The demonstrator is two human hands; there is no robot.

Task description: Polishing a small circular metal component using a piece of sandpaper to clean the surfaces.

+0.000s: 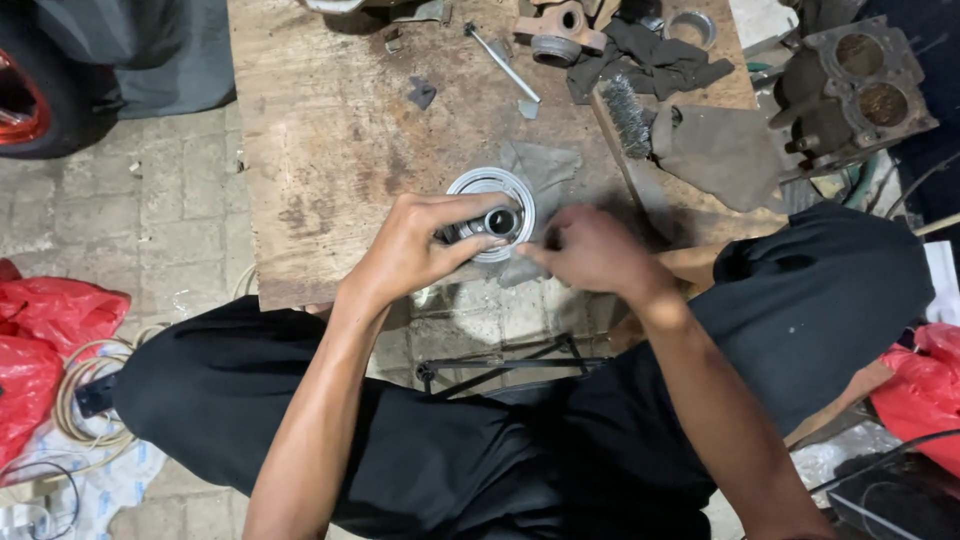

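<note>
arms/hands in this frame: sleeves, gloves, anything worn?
Both forearms are bare to the frame's lower edge: no sleeves in view, no gloves. No watch, ring or band shows on the left hand or the right hand, though the right one is motion-blurred. Dark trousers cover the legs below.

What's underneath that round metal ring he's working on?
A grey cloth lies under the round metal ring, spread on the wooden table. The left hand and right hand cover the ring's near edge, so what lies beneath there cannot be seen.
</note>
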